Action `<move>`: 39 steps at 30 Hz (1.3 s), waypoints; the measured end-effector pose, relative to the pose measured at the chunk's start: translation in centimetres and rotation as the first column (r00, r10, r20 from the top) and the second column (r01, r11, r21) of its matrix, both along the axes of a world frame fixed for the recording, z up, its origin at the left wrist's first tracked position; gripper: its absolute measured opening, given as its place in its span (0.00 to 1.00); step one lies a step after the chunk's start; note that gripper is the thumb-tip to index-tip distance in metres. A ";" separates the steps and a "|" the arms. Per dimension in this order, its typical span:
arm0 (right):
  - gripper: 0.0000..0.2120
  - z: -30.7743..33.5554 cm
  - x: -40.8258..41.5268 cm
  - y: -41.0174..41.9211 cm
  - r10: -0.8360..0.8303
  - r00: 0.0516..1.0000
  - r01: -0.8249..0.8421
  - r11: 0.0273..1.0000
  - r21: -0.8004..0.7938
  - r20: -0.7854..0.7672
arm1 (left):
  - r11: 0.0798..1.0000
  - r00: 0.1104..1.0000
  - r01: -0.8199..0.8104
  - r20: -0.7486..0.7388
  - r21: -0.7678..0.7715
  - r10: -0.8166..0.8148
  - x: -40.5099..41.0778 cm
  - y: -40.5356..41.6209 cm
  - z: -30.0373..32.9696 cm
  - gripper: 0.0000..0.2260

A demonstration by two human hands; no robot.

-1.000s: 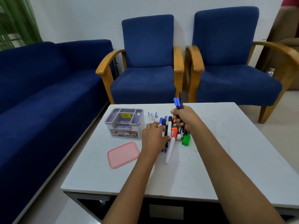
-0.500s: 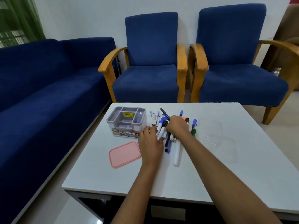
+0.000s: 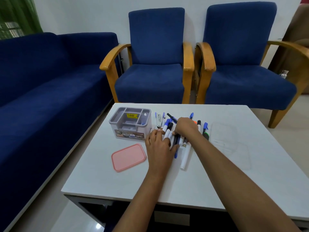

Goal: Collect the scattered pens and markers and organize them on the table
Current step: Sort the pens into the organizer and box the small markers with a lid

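A pile of pens and markers (image 3: 168, 129) lies in the middle of the white table (image 3: 200, 185), to the right of a grey compartment organizer box (image 3: 130, 124). My left hand (image 3: 158, 146) lies on the pile's near left side, with fingers and thumb closed around white markers. My right hand (image 3: 185, 128) covers the pile's middle, its fingers curled down onto the markers. A long white marker (image 3: 184, 156) sticks out toward me. A green highlighter (image 3: 206, 135) and a blue pen (image 3: 205, 126) lie at the right edge. Thin pens (image 3: 158, 118) lie beside the box.
A pink lid (image 3: 127, 156) lies flat in front of the box. Two clear plastic lids (image 3: 224, 136) lie on the table's right side. A blue sofa (image 3: 41, 97) stands to the left and two blue armchairs (image 3: 155, 72) stand behind the table.
A second ago my right hand held a bundle of markers upright above the table. It has lowered them flat onto the pile, and both hands now lie on it.
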State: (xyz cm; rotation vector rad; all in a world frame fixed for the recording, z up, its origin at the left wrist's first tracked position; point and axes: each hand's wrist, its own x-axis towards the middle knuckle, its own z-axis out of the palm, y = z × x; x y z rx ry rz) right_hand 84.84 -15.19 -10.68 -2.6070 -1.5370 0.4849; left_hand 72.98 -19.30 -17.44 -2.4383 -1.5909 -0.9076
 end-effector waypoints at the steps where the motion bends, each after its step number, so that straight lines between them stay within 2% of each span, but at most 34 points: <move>1: 0.14 0.0 -0.1 0.2 0.007 1.000 -0.006 1.000 -0.020 0.015 | 1.000 1.000 0.000 -0.008 0.006 0.000 0.0 -0.1 0.1 0.14; 7: 0.13 0.6 -0.2 0.8 -0.011 0.998 0.001 0.988 -0.156 -0.061 | 1.000 0.999 0.010 -0.042 -0.022 -0.011 0.3 -0.6 0.4 0.14; 13: 0.14 1.0 -0.4 0.9 0.047 0.997 -0.058 0.971 -0.231 -0.053 | 0.999 0.998 -0.044 -0.055 -0.022 0.043 0.9 -1.0 0.4 0.14; 16: 0.13 1.8 -0.3 0.7 0.011 0.989 -0.051 0.963 -0.264 -0.150 | 0.994 0.993 -0.093 -0.071 -0.049 0.090 1.1 -1.4 0.5 0.14; 19: 0.16 2.3 0.4 0.2 -0.096 0.940 0.004 0.962 -0.272 -0.328 | 0.987 0.987 -0.142 -0.084 -0.068 0.137 1.3 -1.5 0.6 0.15; 22: 0.17 2.4 0.9 -0.3 -0.196 0.865 0.112 0.973 -0.203 -0.463 | 0.986 0.986 -0.155 -0.062 -0.053 0.152 1.1 -1.3 0.4 0.13; 24: 0.16 2.4 1.0 -0.3 -0.222 0.825 0.216 0.974 -0.073 -0.520 | 0.984 0.984 -0.175 -0.041 -0.030 0.174 0.8 -1.1 0.5 0.11; 26: 0.13 2.4 1.3 0.2 -0.225 0.744 0.354 0.931 0.086 -0.629 | 0.982 0.982 -0.186 -0.027 -0.003 0.186 0.8 -1.0 0.6 0.04; 29: 0.14 2.7 1.7 0.6 -0.179 0.623 0.507 0.833 0.219 -0.762 | 0.979 0.979 -0.196 -0.073 -0.057 0.191 1.0 -1.0 1.1 0.06; 33: 0.13 2.9 1.7 0.0 -0.156 0.584 0.495 0.846 0.197 -0.797 | 0.977 0.985 -0.122 -0.139 -0.173 0.099 2.5 -1.3 1.2 0.17; 35: 0.12 2.6 1.7 -0.3 -0.130 0.567 0.471 0.862 0.190 -0.813 | 0.973 0.978 -0.152 -0.172 -0.175 0.121 3.0 -1.4 1.6 0.19; 39: 0.12 2.2 1.6 -0.9 -0.112 0.593 0.418 0.889 0.186 -0.798 | 0.948 0.961 -0.110 -0.276 -0.298 0.024 3.6 -1.4 2.6 0.09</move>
